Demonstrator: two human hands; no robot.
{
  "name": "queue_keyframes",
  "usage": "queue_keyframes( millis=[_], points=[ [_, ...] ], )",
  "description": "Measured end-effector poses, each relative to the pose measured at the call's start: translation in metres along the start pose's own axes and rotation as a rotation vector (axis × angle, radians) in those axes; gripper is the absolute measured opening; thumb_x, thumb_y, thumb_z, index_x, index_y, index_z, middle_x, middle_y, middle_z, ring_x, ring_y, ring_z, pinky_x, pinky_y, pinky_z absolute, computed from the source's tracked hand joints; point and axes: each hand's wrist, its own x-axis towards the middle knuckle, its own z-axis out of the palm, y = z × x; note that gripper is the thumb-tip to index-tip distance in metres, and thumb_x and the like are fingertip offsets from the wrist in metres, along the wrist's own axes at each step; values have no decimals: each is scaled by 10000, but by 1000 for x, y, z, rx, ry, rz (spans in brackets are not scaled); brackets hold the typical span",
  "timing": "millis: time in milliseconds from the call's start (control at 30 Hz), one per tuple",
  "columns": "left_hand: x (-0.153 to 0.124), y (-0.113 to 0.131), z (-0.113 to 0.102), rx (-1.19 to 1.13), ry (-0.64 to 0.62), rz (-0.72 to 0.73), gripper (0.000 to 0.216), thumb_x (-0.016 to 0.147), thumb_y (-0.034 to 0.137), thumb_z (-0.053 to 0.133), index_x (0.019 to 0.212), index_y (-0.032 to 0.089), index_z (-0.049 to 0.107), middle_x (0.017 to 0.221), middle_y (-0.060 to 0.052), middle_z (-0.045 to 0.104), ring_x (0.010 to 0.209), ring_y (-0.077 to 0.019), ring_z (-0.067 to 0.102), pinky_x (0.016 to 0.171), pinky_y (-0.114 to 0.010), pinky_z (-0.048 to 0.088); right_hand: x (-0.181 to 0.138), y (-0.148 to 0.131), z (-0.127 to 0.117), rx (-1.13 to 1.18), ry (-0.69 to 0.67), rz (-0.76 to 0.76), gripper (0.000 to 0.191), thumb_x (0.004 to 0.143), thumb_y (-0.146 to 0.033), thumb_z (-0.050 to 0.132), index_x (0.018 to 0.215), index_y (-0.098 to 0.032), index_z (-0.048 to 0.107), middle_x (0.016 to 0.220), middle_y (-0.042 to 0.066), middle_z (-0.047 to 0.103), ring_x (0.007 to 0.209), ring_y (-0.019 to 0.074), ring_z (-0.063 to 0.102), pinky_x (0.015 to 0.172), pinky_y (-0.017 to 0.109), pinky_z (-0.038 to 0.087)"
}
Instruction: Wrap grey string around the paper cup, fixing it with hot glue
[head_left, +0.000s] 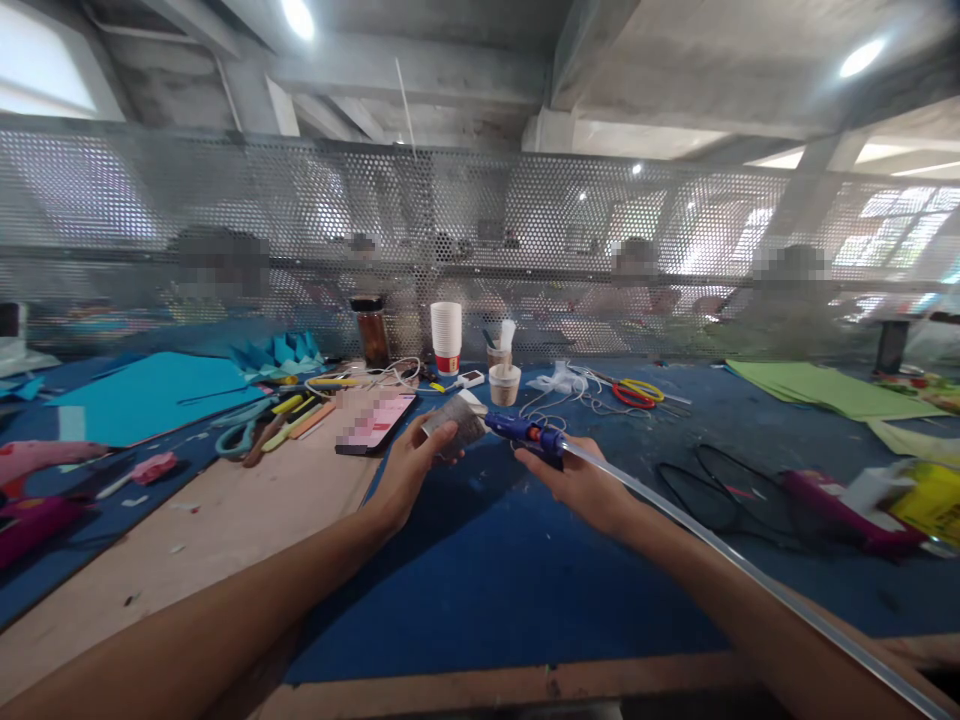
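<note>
My left hand is closed around a small grey cup-like piece, tilted on its side with a white part at its upper right end. In my right hand is a blue hot glue gun, its nozzle touching or very near that white part; I cannot tell which. From the back of the gun a long clear glue stick runs over my right forearm. Just beyond the hands stands a paper cup with a pale strip behind it. A phone lies to the left of my left hand.
Behind stand stacked white cups and a jar of brown liquid. Red and yellow scissors lie among cords. Blue paper and several tools are left; green paper and a magenta glue gun are right. A perforated metal screen spans the back.
</note>
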Motion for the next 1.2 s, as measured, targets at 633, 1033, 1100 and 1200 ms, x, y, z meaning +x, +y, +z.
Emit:
queue_keyframes(
  millis=[633,1033,1100,1200],
  points=[
    [0,-1,0,4,-9,-8,588,772,610,771,1171,188,685,1024,-72,765,824,-246,725,752,-348,546,0,2,1,11,7,4,356,940,-570,626,960,-222,696,599,-39,611,468,125,518,482,244,389],
    [-1,0,0,49,-38,6,566,794,585,761,1186,187,674,1025,-81,760,834,-256,720,762,-353,539,0,0,1,8,12,18,388,935,-599,620,967,-221,700,563,-41,589,466,140,534,476,250,395],
    [-1,1,0,44,-38,5,555,793,593,757,1163,185,683,1024,-78,761,837,-255,722,770,-355,540,0,0,0,18,7,24,377,934,-588,624,978,-222,705,563,-42,591,467,140,536,477,249,397],
    [-1,1,0,22,-27,-4,567,787,608,752,1168,194,684,1033,-71,759,846,-252,722,771,-353,542,0,0,0,16,7,13,358,932,-570,633,974,-222,706,585,-37,610,485,136,540,497,248,407]
  ],
)
